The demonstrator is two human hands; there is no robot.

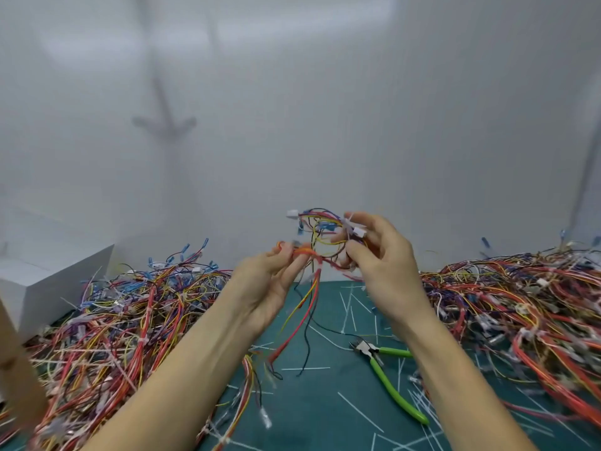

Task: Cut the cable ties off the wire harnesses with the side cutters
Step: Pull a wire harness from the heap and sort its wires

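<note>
Green-handled side cutters [368, 349] lie unheld on the green tabletop [325, 405] among cut ties [359, 411]. Above them, forearms raised, the left hand [273, 281] pinches a wire harness [320, 232]. The right hand [387, 262] curls round its looped end. Heaped harnesses [130, 314] flank both sides.

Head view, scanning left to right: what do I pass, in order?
white box → left heap of wire harnesses → left hand → held wire harness → right hand → right heap of wire harnesses
</note>
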